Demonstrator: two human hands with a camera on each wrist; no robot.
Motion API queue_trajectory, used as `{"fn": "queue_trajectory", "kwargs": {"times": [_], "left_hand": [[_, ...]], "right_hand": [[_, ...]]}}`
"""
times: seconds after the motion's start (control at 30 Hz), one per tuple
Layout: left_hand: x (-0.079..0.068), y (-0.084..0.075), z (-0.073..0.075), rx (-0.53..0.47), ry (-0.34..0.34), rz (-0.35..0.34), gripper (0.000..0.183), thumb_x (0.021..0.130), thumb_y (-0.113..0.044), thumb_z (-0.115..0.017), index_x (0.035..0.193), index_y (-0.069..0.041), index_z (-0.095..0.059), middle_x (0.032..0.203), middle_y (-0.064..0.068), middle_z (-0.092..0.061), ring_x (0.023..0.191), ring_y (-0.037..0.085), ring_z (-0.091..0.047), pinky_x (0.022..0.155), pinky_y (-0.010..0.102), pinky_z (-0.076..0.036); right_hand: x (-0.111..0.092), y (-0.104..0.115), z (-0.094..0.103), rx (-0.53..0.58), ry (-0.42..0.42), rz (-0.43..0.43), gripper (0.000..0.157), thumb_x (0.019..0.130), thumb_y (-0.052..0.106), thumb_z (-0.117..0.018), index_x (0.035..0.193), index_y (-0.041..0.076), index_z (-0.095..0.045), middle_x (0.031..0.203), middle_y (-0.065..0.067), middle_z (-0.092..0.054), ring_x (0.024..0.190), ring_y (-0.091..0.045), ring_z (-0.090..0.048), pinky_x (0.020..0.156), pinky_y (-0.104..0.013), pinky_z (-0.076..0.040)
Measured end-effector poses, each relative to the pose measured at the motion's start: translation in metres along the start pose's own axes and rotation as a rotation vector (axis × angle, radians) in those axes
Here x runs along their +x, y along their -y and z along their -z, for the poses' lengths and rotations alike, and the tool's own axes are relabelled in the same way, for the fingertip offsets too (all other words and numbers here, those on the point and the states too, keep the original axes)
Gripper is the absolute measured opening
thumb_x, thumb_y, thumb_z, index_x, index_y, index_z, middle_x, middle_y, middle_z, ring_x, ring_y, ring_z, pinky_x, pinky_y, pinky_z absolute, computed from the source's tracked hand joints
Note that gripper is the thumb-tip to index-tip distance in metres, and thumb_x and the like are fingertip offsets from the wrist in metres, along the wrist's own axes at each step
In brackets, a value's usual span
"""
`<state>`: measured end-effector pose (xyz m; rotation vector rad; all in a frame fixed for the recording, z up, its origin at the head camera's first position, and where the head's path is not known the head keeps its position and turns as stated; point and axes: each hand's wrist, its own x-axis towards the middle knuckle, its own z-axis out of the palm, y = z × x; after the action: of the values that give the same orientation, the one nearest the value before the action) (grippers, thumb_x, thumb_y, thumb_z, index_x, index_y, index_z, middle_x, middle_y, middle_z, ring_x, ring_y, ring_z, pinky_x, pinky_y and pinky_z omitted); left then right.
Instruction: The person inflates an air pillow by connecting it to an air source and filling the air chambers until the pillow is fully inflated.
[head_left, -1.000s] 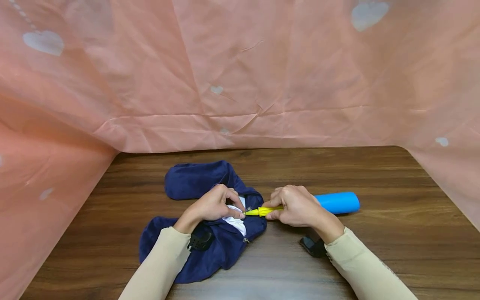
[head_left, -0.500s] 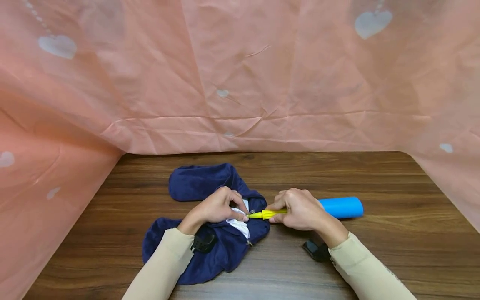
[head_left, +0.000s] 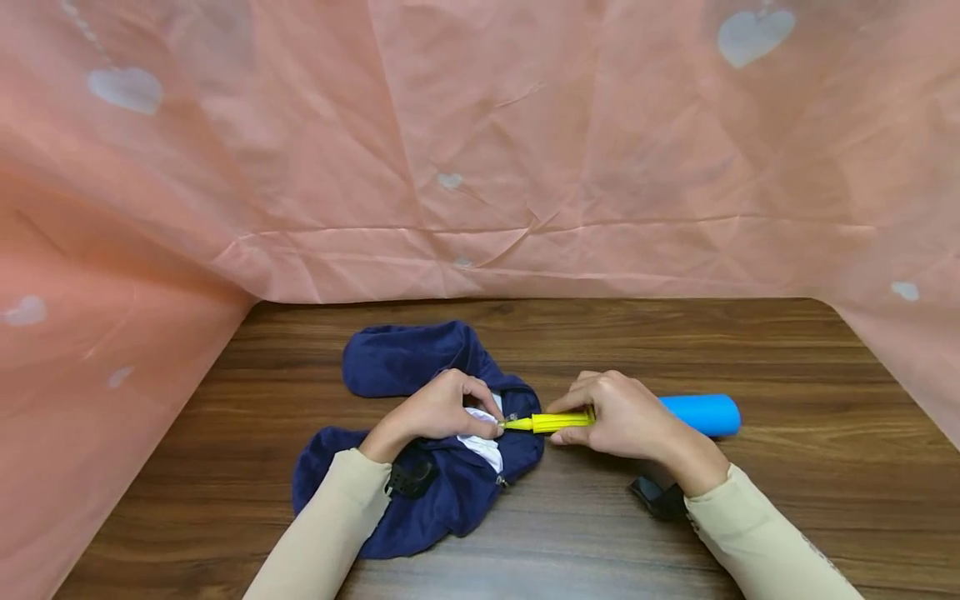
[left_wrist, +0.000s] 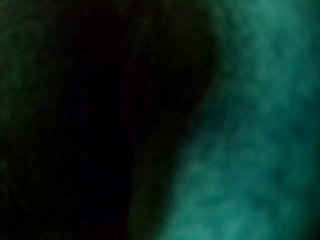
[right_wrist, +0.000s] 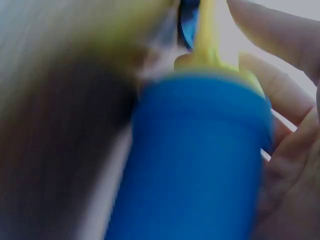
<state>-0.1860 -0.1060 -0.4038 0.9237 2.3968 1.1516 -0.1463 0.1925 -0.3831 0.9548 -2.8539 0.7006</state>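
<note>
A navy plush U-shaped neck pillow [head_left: 408, 358] lies on the table in the head view, its unzipped cover showing a white lining [head_left: 480, 443]. At that opening my left hand [head_left: 442, 408] pinches at the white part, right by the tip of a balloon pump's yellow nozzle; its fingers hide the exact contact point. My right hand [head_left: 626, 417] holds the blue and yellow hand pump [head_left: 705, 414] around its front part. In the right wrist view the pump's blue barrel [right_wrist: 195, 160] fills the middle, with fingers [right_wrist: 280, 85] beside its yellow end. Darkness and blur obscure the left wrist view.
The wooden table [head_left: 570, 342] is enclosed by a pink curtain [head_left: 480, 150] with pale hearts at the back and sides. A black strap [head_left: 660, 497] hangs by the right wrist, and a black band [head_left: 412, 477] sits at the left wrist.
My right hand has shifted right along the pump, and more of the yellow part shows. The left hand keeps its pinch at the nozzle tip. The whole view has drifted slightly.
</note>
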Motion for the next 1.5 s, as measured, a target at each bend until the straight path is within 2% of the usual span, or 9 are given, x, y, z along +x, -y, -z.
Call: {"fn": "queue_trajectory", "kwargs": {"times": [0.17,0.3,0.43,0.53,0.6,0.93,1.2,1.4,1.5], "left_hand": [[0.002,0.003,0.001,0.002,-0.014,0.025,0.007,0.087,-0.021,-0.089,0.094,-0.022,-0.087,0.098,-0.008,-0.08,0.083,0.003,-0.068,0.075,0.02,-0.054],[-0.001,0.004,0.0,-0.003,-0.024,0.04,0.008,0.087,-0.025,-0.09,0.094,-0.022,-0.087,0.098,-0.008,-0.08,0.079,0.005,-0.067,0.071,0.02,-0.053],[-0.003,0.003,-0.005,-0.033,-0.02,0.035,0.009,0.089,-0.025,-0.089,0.097,-0.021,-0.088,0.099,-0.006,-0.08,0.078,0.006,-0.068,0.068,0.021,-0.053],[-0.004,0.002,-0.013,-0.054,-0.005,0.03,0.012,0.09,-0.025,-0.088,0.1,-0.019,-0.088,0.099,-0.005,-0.079,0.078,0.005,-0.066,0.067,0.02,-0.053],[-0.003,0.001,-0.018,-0.056,0.001,0.025,0.013,0.09,-0.025,-0.088,0.101,-0.019,-0.088,0.098,-0.006,-0.079,0.078,0.005,-0.065,0.067,0.02,-0.052],[0.001,-0.004,-0.015,0.004,-0.015,0.014,0.009,0.091,-0.024,-0.087,0.098,-0.019,-0.088,0.098,-0.008,-0.079,0.075,0.003,-0.063,0.066,0.019,-0.05],[0.001,-0.002,-0.013,0.023,-0.048,0.029,0.006,0.09,-0.028,-0.088,0.094,-0.023,-0.088,0.102,-0.007,-0.082,0.078,0.002,-0.067,0.068,0.021,-0.053],[0.001,0.0,-0.012,0.011,-0.043,0.042,0.006,0.09,-0.029,-0.088,0.094,-0.025,-0.088,0.101,-0.008,-0.081,0.079,0.004,-0.067,0.069,0.022,-0.053],[0.001,0.001,-0.011,0.003,-0.039,0.04,0.006,0.091,-0.028,-0.087,0.094,-0.024,-0.088,0.101,-0.008,-0.08,0.08,0.005,-0.068,0.069,0.022,-0.053]], "right_hand": [[-0.029,-0.033,0.021,-0.042,-0.145,-0.007,0.04,0.083,0.041,-0.094,0.117,0.022,-0.085,0.108,0.012,-0.079,0.1,-0.012,-0.071,0.083,-0.038,-0.059],[-0.069,-0.067,0.03,-0.005,-0.214,-0.175,0.048,0.083,0.043,-0.093,0.126,0.026,-0.081,0.121,0.002,-0.079,0.111,-0.025,-0.072,0.087,-0.036,-0.056],[-0.112,-0.099,0.037,0.176,-0.161,-0.401,0.053,0.092,0.041,-0.086,0.142,0.031,-0.072,0.137,0.012,-0.072,0.118,0.0,-0.066,0.085,-0.022,-0.052],[-0.137,-0.118,0.039,0.324,-0.135,-0.463,0.058,0.098,0.029,-0.082,0.153,0.024,-0.063,0.138,0.032,-0.063,0.114,0.019,-0.058,0.082,-0.015,-0.054],[-0.146,-0.126,0.038,0.38,-0.121,-0.46,0.061,0.099,0.023,-0.08,0.156,0.019,-0.059,0.136,0.04,-0.059,0.113,0.018,-0.061,0.082,-0.016,-0.057],[-0.148,-0.13,0.035,0.415,-0.092,-0.512,0.059,0.098,0.026,-0.081,0.154,0.017,-0.061,0.129,0.041,-0.061,0.109,0.014,-0.063,0.081,-0.02,-0.057],[-0.154,-0.147,0.045,0.548,-0.132,-0.516,0.052,0.1,0.009,-0.076,0.151,0.011,-0.063,0.126,0.038,-0.066,0.096,-0.002,-0.071,0.076,-0.026,-0.059],[-0.172,-0.172,0.052,0.571,-0.177,-0.492,0.049,0.103,0.001,-0.068,0.151,0.013,-0.063,0.13,0.037,-0.066,0.113,0.019,-0.06,0.081,-0.015,-0.054],[-0.18,-0.183,0.055,0.587,-0.191,-0.494,0.05,0.104,-0.001,-0.065,0.152,0.014,-0.063,0.132,0.036,-0.066,0.115,0.021,-0.058,0.081,-0.013,-0.053]]}}
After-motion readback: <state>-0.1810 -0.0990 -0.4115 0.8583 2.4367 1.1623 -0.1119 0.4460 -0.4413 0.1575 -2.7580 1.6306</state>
